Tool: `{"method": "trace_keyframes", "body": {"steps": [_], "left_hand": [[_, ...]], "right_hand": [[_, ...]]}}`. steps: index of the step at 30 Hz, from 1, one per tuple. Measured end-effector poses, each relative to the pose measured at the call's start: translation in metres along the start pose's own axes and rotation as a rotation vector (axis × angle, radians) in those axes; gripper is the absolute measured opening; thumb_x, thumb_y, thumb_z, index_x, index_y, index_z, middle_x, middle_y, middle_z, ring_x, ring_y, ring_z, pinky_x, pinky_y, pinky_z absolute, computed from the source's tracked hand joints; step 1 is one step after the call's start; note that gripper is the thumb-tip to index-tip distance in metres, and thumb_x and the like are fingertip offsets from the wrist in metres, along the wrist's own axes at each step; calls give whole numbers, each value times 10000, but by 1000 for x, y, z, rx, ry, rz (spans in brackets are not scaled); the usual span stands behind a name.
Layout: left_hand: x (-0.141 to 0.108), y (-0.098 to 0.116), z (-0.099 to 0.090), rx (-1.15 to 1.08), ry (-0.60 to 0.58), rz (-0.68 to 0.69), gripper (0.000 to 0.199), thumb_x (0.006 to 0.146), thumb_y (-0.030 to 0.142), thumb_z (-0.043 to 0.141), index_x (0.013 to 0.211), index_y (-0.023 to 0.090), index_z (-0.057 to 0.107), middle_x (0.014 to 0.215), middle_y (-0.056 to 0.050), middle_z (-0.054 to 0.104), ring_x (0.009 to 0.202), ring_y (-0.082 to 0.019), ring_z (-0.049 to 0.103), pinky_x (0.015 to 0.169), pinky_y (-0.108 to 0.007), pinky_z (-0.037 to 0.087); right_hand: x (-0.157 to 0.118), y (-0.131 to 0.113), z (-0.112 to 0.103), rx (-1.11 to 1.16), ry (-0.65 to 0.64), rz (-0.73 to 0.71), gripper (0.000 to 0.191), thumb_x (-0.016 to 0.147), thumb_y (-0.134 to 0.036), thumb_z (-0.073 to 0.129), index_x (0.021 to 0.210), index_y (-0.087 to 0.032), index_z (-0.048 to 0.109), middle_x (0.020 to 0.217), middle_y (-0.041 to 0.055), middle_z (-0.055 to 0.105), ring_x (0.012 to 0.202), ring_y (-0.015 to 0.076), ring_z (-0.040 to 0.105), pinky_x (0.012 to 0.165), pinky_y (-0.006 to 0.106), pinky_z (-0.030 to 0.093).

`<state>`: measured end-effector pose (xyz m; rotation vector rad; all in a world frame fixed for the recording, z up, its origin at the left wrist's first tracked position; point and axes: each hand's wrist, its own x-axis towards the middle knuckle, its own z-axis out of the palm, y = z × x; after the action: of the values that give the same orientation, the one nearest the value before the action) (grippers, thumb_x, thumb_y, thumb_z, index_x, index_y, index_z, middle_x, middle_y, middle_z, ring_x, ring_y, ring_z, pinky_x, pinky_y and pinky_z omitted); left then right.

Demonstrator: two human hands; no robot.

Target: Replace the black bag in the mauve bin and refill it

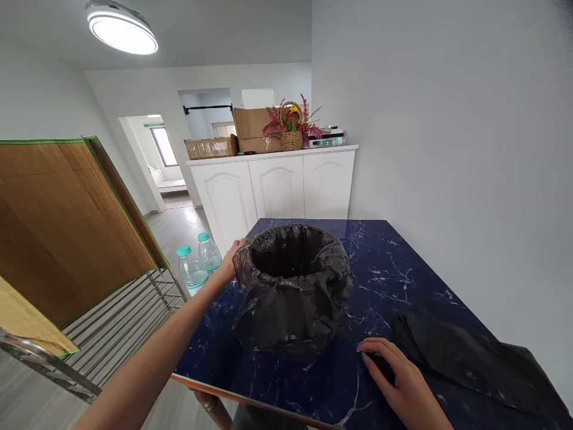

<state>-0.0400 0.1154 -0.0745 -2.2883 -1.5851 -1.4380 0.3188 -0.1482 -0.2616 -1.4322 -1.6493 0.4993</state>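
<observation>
A round bin lined with a black plastic bag (290,310) stands upright on the dark blue marbled table, its mouth open and the bag folded down over the rim. My left hand (233,257) is at the bin's left side against the bag, its fingers partly hidden behind the plastic. To the right of the bin, my right hand (398,373) is low over the table, thumb and forefinger tips brought close together; whether anything small lies between them cannot be made out. Another black plastic bag (474,358) lies flat beside that hand, along the table's right side.
Two clear bottles with teal caps (191,269) stand left of the table. Farther left is a metal rack (120,328) with a brown mat. A white cabinet (277,185) behind the table holds cardboard boxes and a flower basket (292,140). A wall runs along the right.
</observation>
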Motion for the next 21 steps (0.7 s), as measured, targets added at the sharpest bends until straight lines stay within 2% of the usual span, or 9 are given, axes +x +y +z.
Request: {"method": "trace_keyframes", "body": {"steps": [3, 5, 8, 10, 13, 15, 17, 19, 21], "left_hand": [[27, 19, -26, -13, 57, -28, 468, 933, 409, 811, 1294, 150, 663, 1286, -154, 693, 1151, -301, 700, 1034, -532, 592], [43, 40, -49, -37, 164, -14, 625, 884, 425, 843, 1387, 154, 591, 1391, -200, 638, 1289, -348, 641, 1161, -573, 507], [51, 85, -79, -232, 277, 41, 598, 964, 513, 738, 1446, 234, 519, 1466, -163, 603, 1317, -310, 638, 1129, -523, 554], [39, 117, -89, -410, 223, 87, 589, 932, 548, 778, 1394, 261, 552, 1406, -136, 644, 1245, -302, 683, 1048, -500, 614], [4, 154, -83, -443, 33, 144, 626, 905, 517, 817, 1415, 275, 547, 1389, -122, 659, 1102, -272, 743, 961, -465, 657], [-18, 168, -72, -393, -193, 156, 601, 932, 529, 782, 1435, 280, 566, 1401, -134, 677, 1153, -297, 741, 966, -474, 657], [-33, 174, -64, -337, -327, 141, 530, 978, 573, 709, 1410, 282, 616, 1425, -137, 688, 1278, -326, 699, 1002, -482, 639], [-35, 176, -63, -317, -291, 126, 466, 1040, 594, 601, 1380, 278, 646, 1443, -124, 692, 1361, -326, 651, 1059, -491, 601], [-28, 171, -70, -305, -156, 120, 430, 1089, 573, 504, 1351, 268, 655, 1447, -109, 694, 1382, -308, 627, 1119, -498, 547]], "right_hand": [[0, -1, 0, 16, -3, 12, 250, 1081, -499, 554, 1145, -344, 739, 1233, 85, 777, 1014, 281, 811, 664, 303, 676], [-1, -1, 0, 16, 5, 6, 262, 1077, -513, 550, 1141, -342, 739, 1228, 89, 778, 1006, 285, 812, 608, 290, 661], [-1, 1, 0, 0, 25, -11, 264, 1074, -523, 554, 1135, -340, 734, 1216, 84, 780, 1063, 293, 804, 698, 316, 687], [-1, 3, 1, -7, 24, -13, 257, 1077, -519, 553, 1131, -341, 731, 1213, 75, 781, 1098, 291, 798, 787, 335, 693], [0, 4, 2, -3, 10, -4, 260, 1081, -517, 547, 1128, -337, 729, 1211, 71, 781, 1108, 287, 795, 822, 341, 689], [0, 4, 2, 10, 1, 3, 272, 1083, -521, 541, 1134, -332, 729, 1216, 78, 777, 1107, 289, 792, 820, 344, 688], [0, 2, 2, 23, -10, 15, 283, 1086, -524, 533, 1145, -330, 729, 1224, 89, 771, 1098, 294, 792, 781, 337, 685], [0, 1, 2, 30, -14, 22, 281, 1086, -522, 534, 1154, -332, 729, 1234, 96, 768, 1092, 301, 792, 722, 324, 675], [0, 1, 2, 26, -5, 13, 273, 1083, -515, 541, 1143, -331, 733, 1226, 97, 772, 1081, 304, 795, 700, 321, 670]]}}
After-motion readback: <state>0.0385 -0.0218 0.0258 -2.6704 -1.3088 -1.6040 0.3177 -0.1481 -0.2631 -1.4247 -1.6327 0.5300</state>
